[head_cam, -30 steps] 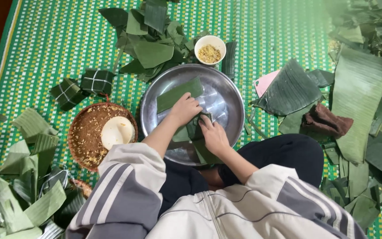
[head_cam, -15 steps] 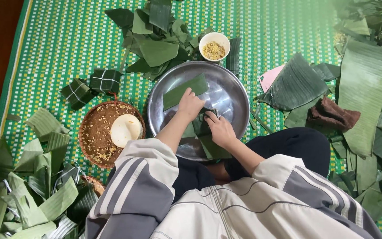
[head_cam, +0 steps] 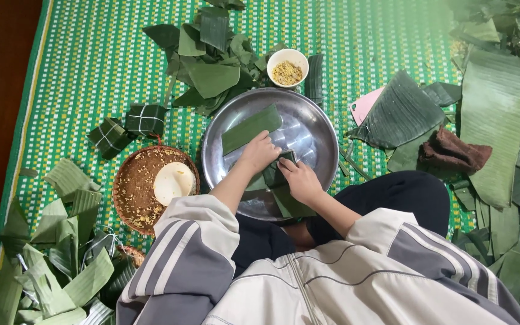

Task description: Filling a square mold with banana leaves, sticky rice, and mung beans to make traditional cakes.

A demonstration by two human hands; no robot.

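Pressing folded leaf parcel [head_cam: 279,168] in shiny round steel tray [head_cam: 320,129] (glossy, ribbed): left hand [head_cam: 260,151] and right hand [head_cam: 301,179] fingers gripping it.

A leaf parcel [head_cam: 279,170] of dark green folded leaf is held between both hands over the near half of a round steel tray [head_cam: 315,123]. The parcel is pressed from the left by the left hand [head_cam: 260,153] and from the right by the right hand [head_cam: 300,179]; only its top edge and lower flaps are seen between the fingers. A flat green leaf strip [head_cam: 251,128] is laid diagonally in the tray, just beyond the left hand.
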